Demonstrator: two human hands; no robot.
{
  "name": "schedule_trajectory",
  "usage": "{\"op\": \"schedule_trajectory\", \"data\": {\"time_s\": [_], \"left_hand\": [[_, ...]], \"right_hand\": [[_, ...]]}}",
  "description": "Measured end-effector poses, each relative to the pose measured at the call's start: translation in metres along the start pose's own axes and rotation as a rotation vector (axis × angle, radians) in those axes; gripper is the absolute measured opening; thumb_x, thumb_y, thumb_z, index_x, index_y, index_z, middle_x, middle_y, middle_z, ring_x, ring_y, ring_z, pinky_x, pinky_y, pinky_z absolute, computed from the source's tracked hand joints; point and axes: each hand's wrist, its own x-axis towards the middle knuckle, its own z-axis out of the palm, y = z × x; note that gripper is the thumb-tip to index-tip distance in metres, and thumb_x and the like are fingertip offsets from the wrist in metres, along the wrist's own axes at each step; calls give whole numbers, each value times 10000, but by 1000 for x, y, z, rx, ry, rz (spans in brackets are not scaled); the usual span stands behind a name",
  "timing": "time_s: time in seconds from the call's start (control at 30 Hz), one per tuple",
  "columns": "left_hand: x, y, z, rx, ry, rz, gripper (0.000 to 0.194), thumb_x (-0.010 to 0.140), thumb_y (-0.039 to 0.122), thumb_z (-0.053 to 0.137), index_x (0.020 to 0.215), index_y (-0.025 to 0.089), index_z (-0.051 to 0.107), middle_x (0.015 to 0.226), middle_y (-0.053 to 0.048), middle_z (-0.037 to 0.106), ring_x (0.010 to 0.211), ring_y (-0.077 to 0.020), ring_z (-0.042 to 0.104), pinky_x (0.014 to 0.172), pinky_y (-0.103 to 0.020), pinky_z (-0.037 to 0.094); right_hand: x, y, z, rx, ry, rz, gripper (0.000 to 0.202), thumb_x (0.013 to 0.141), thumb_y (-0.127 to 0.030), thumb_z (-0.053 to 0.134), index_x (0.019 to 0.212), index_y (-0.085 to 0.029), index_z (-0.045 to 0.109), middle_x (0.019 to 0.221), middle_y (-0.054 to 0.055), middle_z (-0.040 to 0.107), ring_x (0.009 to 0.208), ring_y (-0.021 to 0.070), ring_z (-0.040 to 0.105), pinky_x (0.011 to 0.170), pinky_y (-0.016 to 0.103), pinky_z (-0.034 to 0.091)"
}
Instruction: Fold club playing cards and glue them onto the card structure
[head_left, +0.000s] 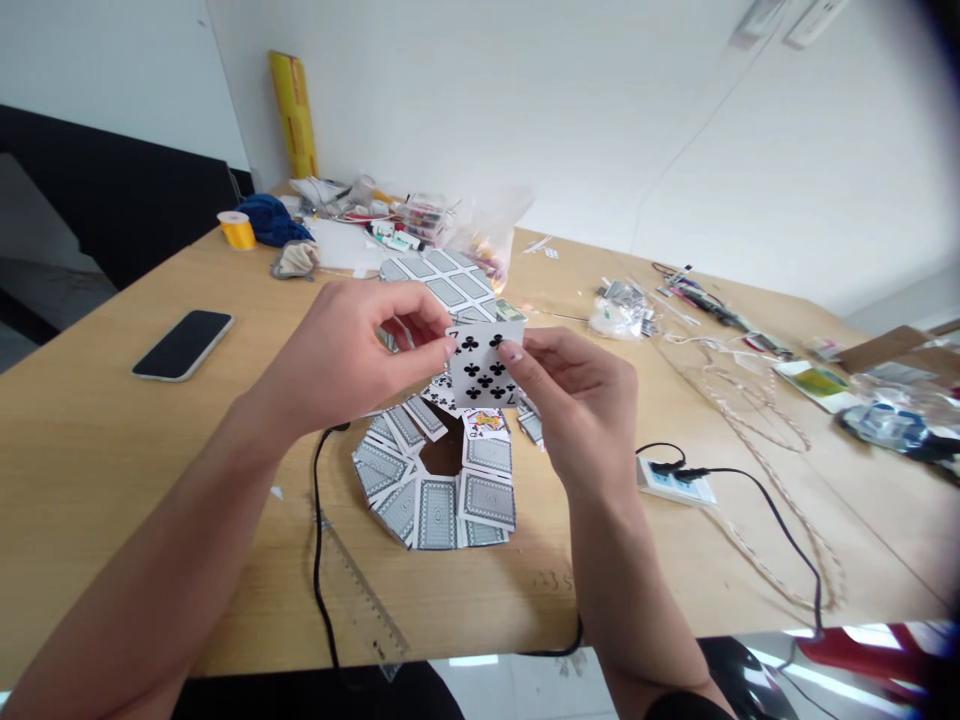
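Note:
A seven of clubs playing card [484,366] is held up, face toward me, over the table. My right hand [577,400] pinches its right edge, thumb on the face. At its upper left edge, my left hand [367,345] has its thumb and fingertips closed on the card. Below lies a ring of playing cards [437,513], mostly grey patterned backs up, around a dark brown middle. A queen card [487,424] shows its face on the ring's right side. Behind my hands is a rounded piece covered in cards [442,277]; its lower part is hidden.
On the left lie a phone [184,345] and a yellow spool [236,230]. A clear ruler [364,590] and black cable [319,560] are near the front edge. To the right are a power strip [675,482] and rope [757,450]. Plastic bags [491,230] and clutter line the back.

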Motion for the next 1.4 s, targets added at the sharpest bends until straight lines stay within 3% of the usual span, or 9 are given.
{"op": "schedule_trajectory", "data": {"time_s": [0.3, 0.47, 0.57, 0.67, 0.83, 1.0, 1.17, 1.3, 1.4], "left_hand": [[0, -5, -9, 22, -42, -46, 76, 915, 291, 748, 858, 243, 766, 847, 1, 800, 775, -172, 728, 702, -295, 574], [0, -5, -9, 104, -23, -51, 283, 1039, 338, 623, 804, 226, 734, 842, -8, 782, 799, -172, 719, 730, -308, 574], [-1, -5, -5, 66, -6, -10, 167, 1042, 302, 635, 998, 246, 786, 1020, -22, 825, 926, -189, 758, 834, -328, 619], [-1, -3, -2, 1, -17, 24, 220, 1024, 243, 641, 1183, 290, 784, 1205, -17, 827, 1053, -199, 781, 931, -339, 649], [-2, 1, -2, 1, -72, 39, 168, 1021, 277, 628, 1061, 302, 789, 1040, -10, 833, 949, -209, 785, 855, -354, 663], [-2, 2, -2, -61, -65, 67, 196, 1053, 320, 609, 987, 279, 789, 930, -24, 809, 838, -197, 752, 744, -348, 630], [-2, 0, 0, -101, -34, 62, 266, 1068, 435, 661, 911, 272, 799, 842, -2, 777, 769, -179, 730, 706, -333, 593], [-2, 0, -2, -54, -23, 43, 227, 1045, 389, 701, 877, 271, 799, 812, 2, 791, 746, -176, 724, 696, -326, 562], [-1, -1, -3, 6, -8, 54, 210, 1031, 374, 712, 875, 267, 804, 797, 7, 791, 741, -176, 707, 683, -322, 526]], "right_hand": [[1, -1, 0, -26, 43, 13, 168, 938, -398, 864, 971, -236, 835, 946, 37, 828, 891, 218, 791, 844, 386, 673], [1, -1, 0, -18, 41, 21, 178, 932, -411, 873, 966, -240, 838, 944, 35, 827, 892, 215, 787, 840, 380, 672], [1, -2, 1, -15, 20, 43, 211, 928, -437, 873, 992, -237, 846, 988, 47, 837, 926, 229, 798, 877, 399, 684], [0, -2, 3, -19, 16, 48, 220, 925, -442, 872, 989, -234, 843, 989, 50, 839, 923, 228, 799, 873, 394, 684], [-1, -5, 5, 25, 14, 48, 254, 927, -447, 868, 1049, -231, 810, 934, 37, 827, 844, 221, 795, 747, 364, 676], [-3, -8, 5, 34, 16, 8, 260, 942, -404, 864, 1145, -303, 738, 858, -13, 784, 742, 193, 743, 656, 351, 631], [-4, -6, 6, -31, 22, -27, 207, 959, -428, 832, 1061, -299, 706, 884, -3, 772, 780, 200, 744, 664, 361, 625], [-4, -6, 7, -1, -11, -16, 219, 964, -426, 854, 1074, -295, 718, 869, -9, 773, 771, 195, 752, 678, 361, 640], [-4, -8, 7, 63, -34, -19, 227, 949, -367, 898, 1116, -302, 759, 930, -1, 807, 900, 223, 806, 794, 381, 681]]}}
